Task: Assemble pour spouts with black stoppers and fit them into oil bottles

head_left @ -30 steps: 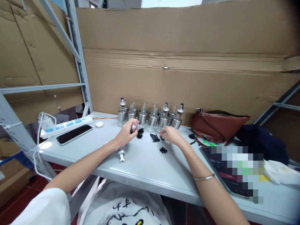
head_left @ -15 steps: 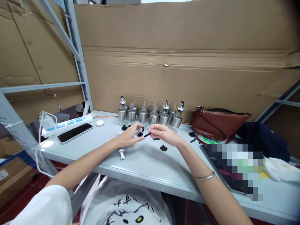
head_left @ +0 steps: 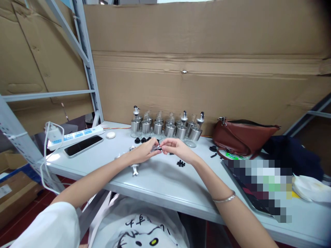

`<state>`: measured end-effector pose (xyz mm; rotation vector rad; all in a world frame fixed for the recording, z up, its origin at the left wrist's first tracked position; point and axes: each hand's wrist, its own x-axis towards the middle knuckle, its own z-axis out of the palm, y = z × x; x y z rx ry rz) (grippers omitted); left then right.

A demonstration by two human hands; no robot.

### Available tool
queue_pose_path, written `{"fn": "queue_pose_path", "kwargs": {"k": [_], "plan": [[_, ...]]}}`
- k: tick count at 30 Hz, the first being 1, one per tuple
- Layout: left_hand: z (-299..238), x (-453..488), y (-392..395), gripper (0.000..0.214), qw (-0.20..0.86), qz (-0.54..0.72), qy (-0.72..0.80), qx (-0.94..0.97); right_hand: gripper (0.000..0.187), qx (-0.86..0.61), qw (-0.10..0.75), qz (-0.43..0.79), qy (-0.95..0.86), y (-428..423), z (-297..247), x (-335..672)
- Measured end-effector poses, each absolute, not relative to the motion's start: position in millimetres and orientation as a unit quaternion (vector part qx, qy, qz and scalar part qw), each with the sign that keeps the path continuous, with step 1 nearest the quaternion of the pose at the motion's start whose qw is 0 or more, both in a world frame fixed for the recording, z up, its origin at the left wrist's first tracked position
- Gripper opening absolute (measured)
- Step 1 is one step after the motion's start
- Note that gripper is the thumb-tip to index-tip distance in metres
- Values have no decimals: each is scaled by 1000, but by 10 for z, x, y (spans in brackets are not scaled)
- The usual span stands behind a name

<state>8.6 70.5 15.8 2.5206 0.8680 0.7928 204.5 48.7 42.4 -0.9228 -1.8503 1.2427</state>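
My left hand [head_left: 144, 151] is closed on a small silvery pour spout [head_left: 156, 147], mostly hidden by the fingers. My right hand [head_left: 178, 150] pinches a thin black piece [head_left: 159, 149], its end against the spout; whether it is inserted I cannot tell. Below my left hand another silvery spout [head_left: 135, 170] lies on the table. Several small black parts [head_left: 181, 163] sit clustered below my right hand. Black stoppers [head_left: 137, 140] lie in a row behind my left hand. Glass bottles with steel sleeves [head_left: 170, 130] stand at the back, 3 of them fitted with spouts.
A power strip [head_left: 74, 137], a phone [head_left: 83, 146] and a round white case [head_left: 111, 135] are on the left. To the right lie a brown bag [head_left: 243, 137], a black stopper [head_left: 213, 148] and a partly blurred flat item [head_left: 245, 186]. Cardboard [head_left: 207, 41] backs the table [head_left: 165, 193].
My right hand has moved left, bringing the black piece up to the spout in my left hand. The two hands are now closer together, fingertips nearly meeting.
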Motion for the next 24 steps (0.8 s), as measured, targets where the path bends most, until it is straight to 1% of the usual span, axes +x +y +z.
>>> {"fn": "queue_pose_path", "kwargs": {"k": [7,14,24], "plan": [[137,60,777,25,134,296,322,889,28,-371,420,418,-715,544,344,1999],[131,60,780,30,134,309,327,883,25,-357,440,384,-729,562,306,2005],[110,68,763,35,139,291,313,893,27,-396,453,361,-713,594,230,1977]]}}
